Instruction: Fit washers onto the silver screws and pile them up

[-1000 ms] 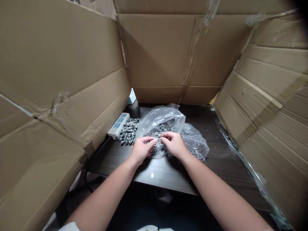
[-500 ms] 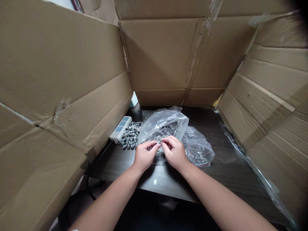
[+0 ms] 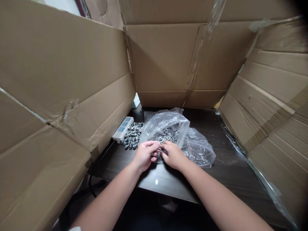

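Note:
My left hand (image 3: 145,156) is closed, its thumb pressed against curled fingers; what it grips is mostly hidden. Opposite it, the fingertips of my right hand (image 3: 172,155) pinch a small shiny metal piece (image 3: 159,149), too small to name surely. Both hands meet at the front of an open clear plastic bag (image 3: 154,123). Inside the bag lie many small metal washers or nuts (image 3: 168,137). Left of the bag, a heap of metal bolts (image 3: 132,136) rests on the dark table (image 3: 168,181).
A white power strip (image 3: 123,129) lies beside the bolts. Another clear bag (image 3: 201,149) sits to the right. Cardboard walls (image 3: 163,57) enclose the table at the back and both sides. A small pale sticker (image 3: 156,182) is near the front edge.
My left hand has turned and its fingers have curled in under the thumb. The right hand has lowered slightly, its fingers bent downward. The view has shifted a little.

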{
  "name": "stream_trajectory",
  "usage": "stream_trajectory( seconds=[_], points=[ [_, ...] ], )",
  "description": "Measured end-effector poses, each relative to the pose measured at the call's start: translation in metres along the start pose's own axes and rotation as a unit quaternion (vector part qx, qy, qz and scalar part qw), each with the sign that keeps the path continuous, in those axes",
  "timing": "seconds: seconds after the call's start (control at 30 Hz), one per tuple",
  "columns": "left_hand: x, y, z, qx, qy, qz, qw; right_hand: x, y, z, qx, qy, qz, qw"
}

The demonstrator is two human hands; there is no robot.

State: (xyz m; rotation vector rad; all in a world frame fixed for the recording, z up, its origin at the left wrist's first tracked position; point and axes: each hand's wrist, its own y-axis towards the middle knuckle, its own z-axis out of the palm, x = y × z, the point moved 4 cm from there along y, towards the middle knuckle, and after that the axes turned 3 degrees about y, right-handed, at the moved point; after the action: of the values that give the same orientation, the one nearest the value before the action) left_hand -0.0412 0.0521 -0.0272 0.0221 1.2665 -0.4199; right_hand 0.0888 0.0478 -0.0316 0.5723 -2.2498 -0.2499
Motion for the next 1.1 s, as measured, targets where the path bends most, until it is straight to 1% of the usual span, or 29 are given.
stream_trajectory(
  seconds=[0.13, 0.3, 0.4, 0.53, 0.63, 0.7, 0.73, 0.77, 0.83, 0.87, 0.9, 0.93, 1.0, 1.07, 1.1],
  points=[
    [0.003, 0.000, 0.001, -0.017, 0.007, 0.003, 1.000, 0.000, 0.004, 0.012, 0.029, -0.020, -0.002, 0.999],
    [0.005, -0.001, 0.002, -0.005, 0.001, -0.008, 1.000, 0.000, 0.005, 0.016, 0.052, 0.006, -0.007, 0.999],
    [0.003, -0.001, 0.001, 0.004, -0.013, -0.007, 1.000, 0.000, 0.003, 0.011, 0.025, 0.035, 0.013, 0.999],
    [0.001, -0.004, 0.002, 0.018, -0.020, -0.004, 1.000, -0.001, 0.002, -0.003, -0.054, 0.121, 0.049, 0.990],
    [-0.004, -0.006, 0.007, 0.032, -0.009, -0.007, 0.999, -0.002, 0.002, -0.019, -0.110, 0.214, 0.073, 0.968],
    [-0.014, -0.005, 0.015, 0.041, -0.002, -0.005, 0.999, 0.000, 0.000, -0.033, -0.133, 0.269, 0.079, 0.951],
    [-0.020, -0.004, 0.020, 0.046, 0.003, 0.000, 0.999, 0.001, -0.001, -0.040, -0.144, 0.309, 0.086, 0.936],
    [-0.028, -0.001, 0.026, 0.051, 0.012, 0.009, 0.999, 0.002, -0.002, -0.049, -0.156, 0.349, 0.095, 0.919],
    [-0.045, 0.006, 0.039, 0.065, 0.035, 0.033, 0.997, 0.002, -0.005, -0.066, -0.189, 0.470, 0.130, 0.852],
    [-0.052, 0.011, 0.044, 0.065, 0.042, 0.042, 0.996, 0.001, -0.006, -0.076, -0.215, 0.505, 0.143, 0.823],
    [-0.057, 0.015, 0.050, 0.065, 0.047, 0.049, 0.996, 0.001, -0.007, -0.086, -0.240, 0.524, 0.148, 0.804],
    [-0.060, 0.020, 0.054, 0.065, 0.050, 0.053, 0.995, 0.000, -0.008, -0.095, -0.257, 0.529, 0.149, 0.795],
    [-0.058, 0.029, 0.060, 0.065, 0.051, 0.051, 0.995, -0.003, -0.007, -0.110, -0.268, 0.518, 0.145, 0.799],
    [-0.049, 0.035, 0.061, 0.057, 0.049, 0.045, 0.996, -0.008, -0.006, -0.116, -0.260, 0.506, 0.150, 0.808],
    [-0.044, 0.037, 0.060, 0.049, 0.050, 0.042, 0.997, -0.011, -0.006, -0.116, -0.256, 0.507, 0.158, 0.808]
  ],
)
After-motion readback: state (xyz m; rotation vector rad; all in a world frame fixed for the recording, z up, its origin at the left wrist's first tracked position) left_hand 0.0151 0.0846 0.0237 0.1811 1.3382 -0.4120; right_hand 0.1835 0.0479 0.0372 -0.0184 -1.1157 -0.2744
